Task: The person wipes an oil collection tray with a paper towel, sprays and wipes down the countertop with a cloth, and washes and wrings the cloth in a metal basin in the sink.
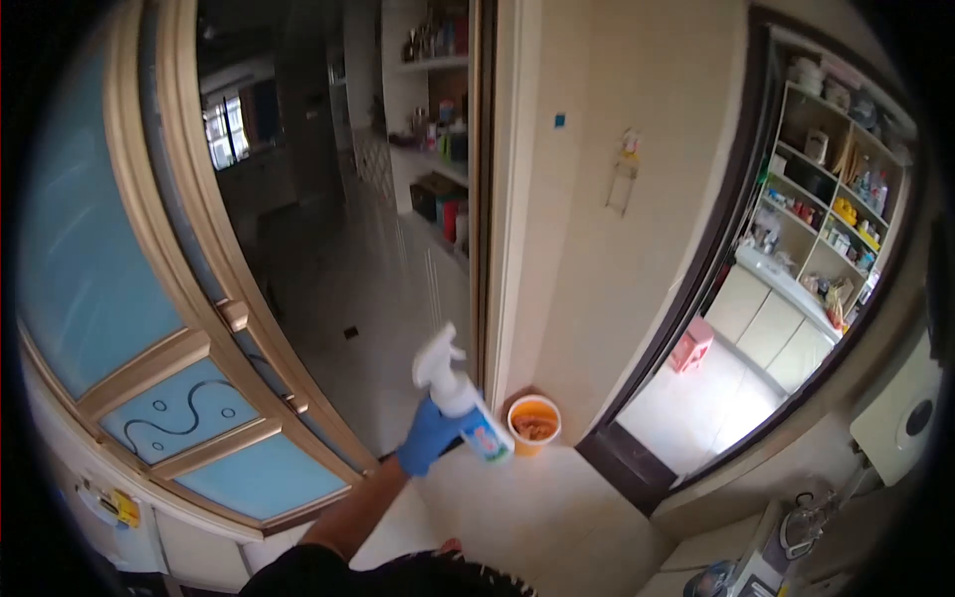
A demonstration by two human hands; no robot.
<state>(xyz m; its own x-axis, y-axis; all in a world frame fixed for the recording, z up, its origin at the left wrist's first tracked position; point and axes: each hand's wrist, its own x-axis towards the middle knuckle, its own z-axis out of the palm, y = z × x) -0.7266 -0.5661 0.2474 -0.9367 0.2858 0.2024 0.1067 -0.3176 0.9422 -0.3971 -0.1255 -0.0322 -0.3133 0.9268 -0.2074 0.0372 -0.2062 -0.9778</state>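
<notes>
Door side: if my left elbow swings wide, it could knock the wooden frame of the glass door (85, 259).
Left hand (426, 438): my gloved fingers are clamped round the upper part of the spray bottle (460, 400); should the glove be slick, which I can't tell, the bottle could slide through.
Orange tub (530, 451): it stands by the floor's (557, 517) edge along the wall (587, 239); a dip of my wrist could bring the bottle's base against its rim and tip out the reddish-brown contents.
Right hand: out of view, so I can't tell how its fingers stand, nor count on it for a catch.
Bottle's place: off the floor in my grip, its base just left of the tub as I see it; depth is unclear.
Bottle's look: leaning, white trigger head up and left, pale body, blue label low and right, print too blurred to read.
</notes>
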